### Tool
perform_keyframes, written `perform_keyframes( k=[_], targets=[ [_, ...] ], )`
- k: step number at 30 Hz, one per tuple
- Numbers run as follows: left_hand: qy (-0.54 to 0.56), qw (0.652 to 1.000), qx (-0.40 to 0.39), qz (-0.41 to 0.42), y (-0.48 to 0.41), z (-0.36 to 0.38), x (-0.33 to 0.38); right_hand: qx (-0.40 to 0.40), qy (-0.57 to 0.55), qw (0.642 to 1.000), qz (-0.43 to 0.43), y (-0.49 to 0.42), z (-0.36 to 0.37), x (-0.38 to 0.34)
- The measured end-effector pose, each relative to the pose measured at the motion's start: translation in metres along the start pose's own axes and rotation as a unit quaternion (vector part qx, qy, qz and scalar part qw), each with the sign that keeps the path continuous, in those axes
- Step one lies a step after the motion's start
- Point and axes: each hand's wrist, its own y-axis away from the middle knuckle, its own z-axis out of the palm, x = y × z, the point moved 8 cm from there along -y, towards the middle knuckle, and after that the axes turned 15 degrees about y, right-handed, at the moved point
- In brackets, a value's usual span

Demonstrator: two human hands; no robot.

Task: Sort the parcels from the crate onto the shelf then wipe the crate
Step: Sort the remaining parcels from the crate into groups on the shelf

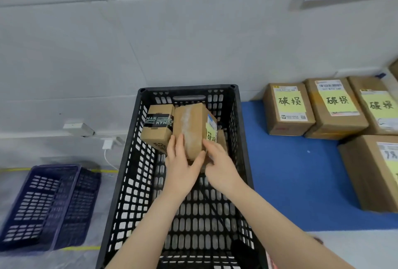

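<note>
Both your hands, left hand [180,168] and right hand [219,166], clasp the near end of the taped parcel [191,127] at the crate's [131,174] far end, long axis pointing away, seemingly propped on another parcel, shelved boxes [289,109] off right.

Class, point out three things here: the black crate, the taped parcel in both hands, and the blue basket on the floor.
black crate [189,88]: head view, far rim.
taped parcel [189,126]: head view, taped top face.
blue basket [32,204]: head view, slotted bottom.
</note>
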Motion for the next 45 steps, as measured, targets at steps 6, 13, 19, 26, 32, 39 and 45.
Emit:
perform_keyframes(
  k=[6,13,19,26,32,39,45],
  targets=[
    [0.064,0.997,0.042,0.003,0.002,-0.006,-0.003,-0.014,0.052,0.998,-0.043,0.013,-0.002,-0.007],
    [0.166,0.982,-0.017,-0.084,0.014,0.014,-0.022,-0.004,0.157,0.987,0.036,0.01,-0.008,0.025],
    [-0.02,0.998,-0.032,0.046,0.007,0.002,-0.01,0.009,0.166,0.986,0.025,-0.004,-0.004,0.025],
    [-0.086,0.984,-0.138,0.066,-0.014,0.018,-0.017,-0.004,0.108,0.994,0.031,-0.006,0.0,0.029],
    [-0.142,0.979,-0.089,0.113,-0.009,0.008,-0.021,-0.011,0.066,0.997,0.04,-0.006,0.002,0.031],
    [-0.166,0.968,-0.011,0.19,0.026,-0.028,0.03,0.048,0.091,0.993,-0.064,0.025,-0.023,-0.008],
    [-0.172,0.94,0.04,0.291,0.064,-0.04,0.113,0.132,0.062,0.982,-0.12,0.065,-0.088,-0.05]
  ],
)
